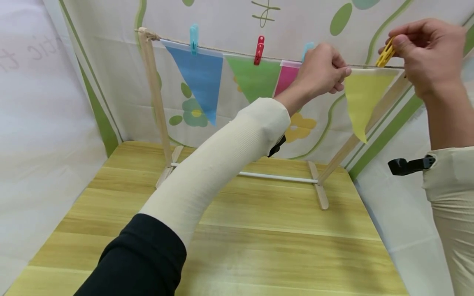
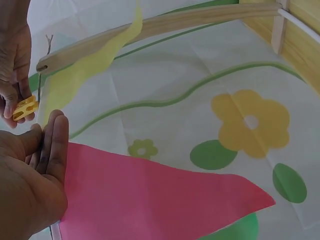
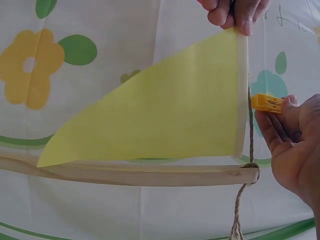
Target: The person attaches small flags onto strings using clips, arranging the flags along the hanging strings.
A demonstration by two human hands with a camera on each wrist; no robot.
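Note:
My left hand (image 1: 322, 70) pinches the upper left corner of a yellow pennant (image 1: 370, 96) beside the twine (image 3: 251, 132). The pennant hangs point down, its tip slightly curled. A yellow clothespin (image 1: 386, 52) is held between the thumb and fingers of my right hand (image 1: 433, 57), its tip at the twine above the pennant's top edge. In the right wrist view the clothespin's end meets the twine; whether it grips the pennant I cannot tell. A pink pennant (image 2: 150, 195) hangs just left of my left hand, partly hidden behind it, with a light blue clothespin (image 1: 306, 50) above.
A blue pennant (image 1: 201, 74) hangs from a blue clothespin (image 1: 194, 39), a green pennant (image 1: 255, 76) from a red clothespin (image 1: 259, 50). Wooden posts (image 1: 153, 82) carry the twine. A white rod (image 1: 277, 177) joins their feet on the wooden table (image 1: 296, 255).

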